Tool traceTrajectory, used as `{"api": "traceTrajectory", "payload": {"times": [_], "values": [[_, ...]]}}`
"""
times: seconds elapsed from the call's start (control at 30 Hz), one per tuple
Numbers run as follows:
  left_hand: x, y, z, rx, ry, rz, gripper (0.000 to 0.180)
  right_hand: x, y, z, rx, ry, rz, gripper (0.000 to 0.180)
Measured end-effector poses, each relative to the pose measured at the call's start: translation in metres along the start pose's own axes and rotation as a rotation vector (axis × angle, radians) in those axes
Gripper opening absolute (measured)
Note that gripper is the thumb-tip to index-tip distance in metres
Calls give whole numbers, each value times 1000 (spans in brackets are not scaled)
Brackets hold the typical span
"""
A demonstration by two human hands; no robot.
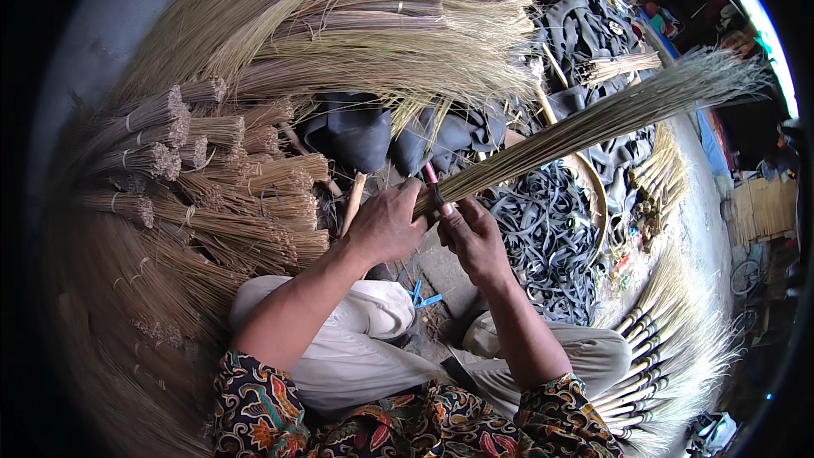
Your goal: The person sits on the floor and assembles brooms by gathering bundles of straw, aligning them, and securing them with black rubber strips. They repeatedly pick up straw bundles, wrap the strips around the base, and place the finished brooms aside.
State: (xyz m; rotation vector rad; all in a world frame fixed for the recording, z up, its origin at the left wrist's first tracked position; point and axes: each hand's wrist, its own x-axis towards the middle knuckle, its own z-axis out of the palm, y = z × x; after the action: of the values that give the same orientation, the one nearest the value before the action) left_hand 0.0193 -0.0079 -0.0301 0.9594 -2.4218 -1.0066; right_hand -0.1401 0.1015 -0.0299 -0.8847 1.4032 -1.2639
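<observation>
A long bundle of grass stalks slants up to the right across the view, its feathery tips at the far right. My left hand is closed round its bound end. Against the same end, my right hand pinches a dark band that wraps the stalks, thumb on top. The band looks like black rubber strip, but most of it is hidden by my fingers. Just beyond the band a red rod-like piece sticks up; whether it belongs to the bundle I cannot tell.
Stacked grass bundles lie at the far side, with tied stalk bundles at left. Cut black rubber strips fill a round tray at right, near black rubber sheets. Finished-looking brooms fan out at lower right. Blue scraps lie between my legs.
</observation>
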Motion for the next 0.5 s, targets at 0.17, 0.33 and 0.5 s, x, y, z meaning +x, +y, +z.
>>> {"api": "traceTrajectory", "payload": {"times": [0.17,0.33,0.5], "values": [[-1,-21,1,75,96,85,47,-2,-9,-8,-347,67,87,30],[4,-24,-5,78,17,-97,58,-22,-19,-8,-213,-121,113,39],[8,-19,-33,-246,-67,-178,57,-61,-25,-35,-449,-175,-118,32]]}}
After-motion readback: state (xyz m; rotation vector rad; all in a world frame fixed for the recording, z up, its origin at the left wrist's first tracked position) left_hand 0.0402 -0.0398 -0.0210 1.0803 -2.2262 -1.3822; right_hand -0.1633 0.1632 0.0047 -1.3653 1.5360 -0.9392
